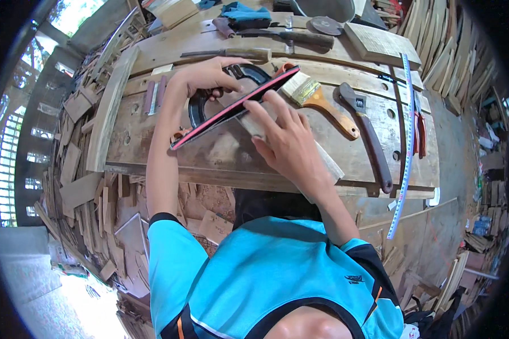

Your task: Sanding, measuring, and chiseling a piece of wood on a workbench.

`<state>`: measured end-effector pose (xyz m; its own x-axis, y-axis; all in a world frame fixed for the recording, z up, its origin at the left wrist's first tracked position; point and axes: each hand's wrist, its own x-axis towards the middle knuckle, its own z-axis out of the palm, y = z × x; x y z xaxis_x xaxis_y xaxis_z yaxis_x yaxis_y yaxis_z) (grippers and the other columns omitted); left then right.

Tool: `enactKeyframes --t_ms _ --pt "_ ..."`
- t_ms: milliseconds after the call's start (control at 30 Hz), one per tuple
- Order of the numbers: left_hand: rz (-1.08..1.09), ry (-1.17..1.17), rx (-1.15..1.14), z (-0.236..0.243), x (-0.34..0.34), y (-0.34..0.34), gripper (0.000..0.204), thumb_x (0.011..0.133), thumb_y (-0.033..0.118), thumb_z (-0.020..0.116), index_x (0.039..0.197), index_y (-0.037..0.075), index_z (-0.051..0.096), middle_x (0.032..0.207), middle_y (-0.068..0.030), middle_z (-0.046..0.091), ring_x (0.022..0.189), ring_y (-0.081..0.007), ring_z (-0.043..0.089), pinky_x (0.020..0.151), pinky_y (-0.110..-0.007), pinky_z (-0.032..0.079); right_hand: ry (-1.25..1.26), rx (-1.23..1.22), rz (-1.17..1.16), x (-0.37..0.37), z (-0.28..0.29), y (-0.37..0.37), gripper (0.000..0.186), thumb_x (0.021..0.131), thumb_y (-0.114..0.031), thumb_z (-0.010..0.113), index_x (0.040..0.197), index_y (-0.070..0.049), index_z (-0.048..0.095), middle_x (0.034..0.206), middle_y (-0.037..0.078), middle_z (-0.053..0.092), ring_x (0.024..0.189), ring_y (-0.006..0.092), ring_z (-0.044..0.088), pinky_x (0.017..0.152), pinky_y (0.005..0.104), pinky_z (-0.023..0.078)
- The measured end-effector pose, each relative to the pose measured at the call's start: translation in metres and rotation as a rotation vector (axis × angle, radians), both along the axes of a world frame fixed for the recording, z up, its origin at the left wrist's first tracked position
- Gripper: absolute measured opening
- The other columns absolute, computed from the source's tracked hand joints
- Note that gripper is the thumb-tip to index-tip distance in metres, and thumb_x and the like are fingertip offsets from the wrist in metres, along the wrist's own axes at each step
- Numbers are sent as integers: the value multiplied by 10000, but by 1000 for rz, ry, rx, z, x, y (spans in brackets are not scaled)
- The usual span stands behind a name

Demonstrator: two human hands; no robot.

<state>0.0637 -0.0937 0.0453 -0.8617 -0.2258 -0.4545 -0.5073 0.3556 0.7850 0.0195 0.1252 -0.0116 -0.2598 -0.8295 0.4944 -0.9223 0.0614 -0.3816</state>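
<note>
A hand sander [234,107] with a black D-shaped handle, a pink foam layer and orange fittings at its ends is tipped on edge over the workbench [198,169]. Its handle is in the grip of my left hand [212,76], whose fingers are partly hidden behind it. My right hand [291,141] has its fingers spread, with the tips against the sander's pad face, which is seen almost edge-on. Beneath that hand, a narrow wooden strip [327,164] lies slantwise on the bench, largely covered.
Right of the sander lie a wide paintbrush [322,104], an adjustable wrench [367,130], a tape measure strip [406,147] and red-handled pliers [419,133]. Chisels [316,38] and a wood block [382,45] sit farther back. Wood scraps [79,192] pile up left.
</note>
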Motion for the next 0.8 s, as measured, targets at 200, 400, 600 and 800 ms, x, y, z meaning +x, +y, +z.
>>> enactKeyframes --t_ms 200,400,600,800 --pt "23 -15 36 -2 0 -5 620 715 132 668 1283 148 419 642 37 500 450 -17 367 386 -168 311 -2 -5 -11 4 1 1 728 703 -90 614 1349 -202 296 1297 116 354 908 269 521 801 395 410" --pt "51 6 20 -5 2 -5 599 713 171 679 1264 160 443 630 46 480 457 -16 364 392 -164 312 28 43 -42 2 7 -3 751 697 -85 612 1359 -200 276 1309 112 343 932 270 535 793 394 419" --pt "-7 4 117 -25 5 -14 481 763 172 635 1221 138 494 699 25 547 496 -28 438 415 -173 361 -129 62 77 -7 -5 3 796 696 -90 624 1379 -159 220 1415 126 205 984 292 514 849 387 407" --pt "236 757 -15 -26 44 20 300 846 191 552 1108 46 573 919 10 599 777 -39 546 661 -198 456 -72 243 21 -3 -21 -4 816 726 -214 665 1388 -136 196 1443 128 141 1089 321 438 935 394 342"
